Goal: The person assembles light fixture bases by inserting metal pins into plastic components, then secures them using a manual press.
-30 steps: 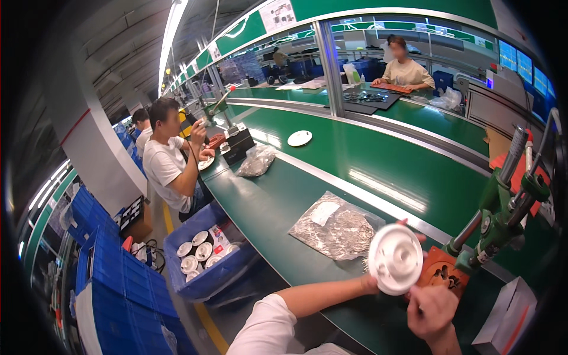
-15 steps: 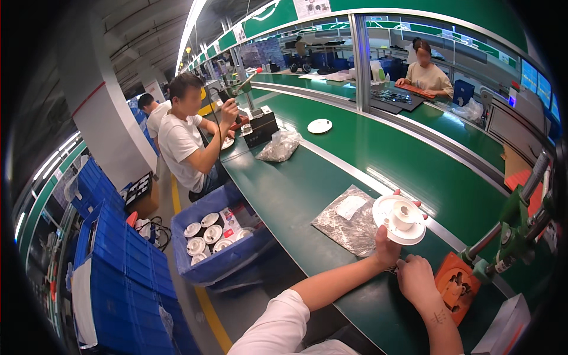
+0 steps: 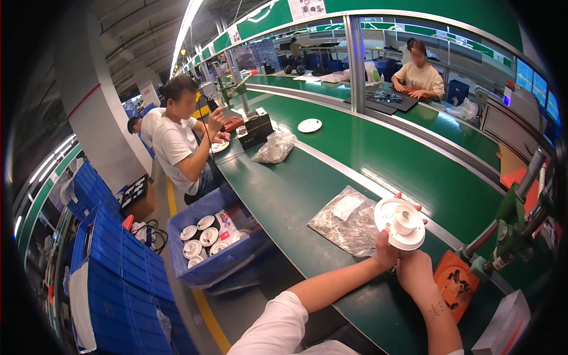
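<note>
I hold a white round plastic disc with a raised hub above the green workbench. My left hand grips its lower left rim, thumb on the face, with fingertips showing past the far rim. My right hand sits just under the disc and touches its lower edge. A clear plastic bag with a white label lies flat on the bench just left of the disc.
An orange fixture plate and a green toggle-clamp press stand to my right. A blue bin with several white discs sits below the bench at left. A seated person works further along; another person sits across the conveyor.
The disc and both hands have risen and moved left, away from the orange plate. The view has swung so the bench and bin sit more centrally.
</note>
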A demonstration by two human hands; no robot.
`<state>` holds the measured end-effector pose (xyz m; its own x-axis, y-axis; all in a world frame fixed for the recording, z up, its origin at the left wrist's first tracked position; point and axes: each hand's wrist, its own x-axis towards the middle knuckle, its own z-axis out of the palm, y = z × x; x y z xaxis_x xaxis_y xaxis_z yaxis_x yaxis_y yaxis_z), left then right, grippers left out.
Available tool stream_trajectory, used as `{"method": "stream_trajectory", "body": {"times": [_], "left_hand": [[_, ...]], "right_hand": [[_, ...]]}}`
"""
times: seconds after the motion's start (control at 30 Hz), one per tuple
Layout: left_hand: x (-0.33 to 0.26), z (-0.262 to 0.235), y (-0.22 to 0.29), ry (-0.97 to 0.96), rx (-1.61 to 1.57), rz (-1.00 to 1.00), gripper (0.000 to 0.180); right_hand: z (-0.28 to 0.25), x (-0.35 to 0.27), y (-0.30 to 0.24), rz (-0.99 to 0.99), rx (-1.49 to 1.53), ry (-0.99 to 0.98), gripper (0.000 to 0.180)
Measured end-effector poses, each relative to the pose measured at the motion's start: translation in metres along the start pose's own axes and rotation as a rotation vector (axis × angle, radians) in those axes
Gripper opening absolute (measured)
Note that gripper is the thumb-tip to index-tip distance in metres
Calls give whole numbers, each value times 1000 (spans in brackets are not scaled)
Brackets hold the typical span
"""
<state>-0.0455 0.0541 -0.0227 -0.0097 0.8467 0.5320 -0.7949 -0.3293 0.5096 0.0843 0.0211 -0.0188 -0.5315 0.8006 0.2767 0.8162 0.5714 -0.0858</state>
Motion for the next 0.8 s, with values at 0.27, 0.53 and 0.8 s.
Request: {"method": "stream_trajectory", "body": {"times": [0.27,0.53,0.8], "left_hand": [[-1,1,0,11,27,-15,121],[-2,2,5,26,49,-35,121],[-4,2,12,38,97,-23,122]], "right_hand": [[-3,14,8,89,67,-74,9],[-4,19,11,150,114,-105,18],[-20,6,9,164,158,-71,23]]}}
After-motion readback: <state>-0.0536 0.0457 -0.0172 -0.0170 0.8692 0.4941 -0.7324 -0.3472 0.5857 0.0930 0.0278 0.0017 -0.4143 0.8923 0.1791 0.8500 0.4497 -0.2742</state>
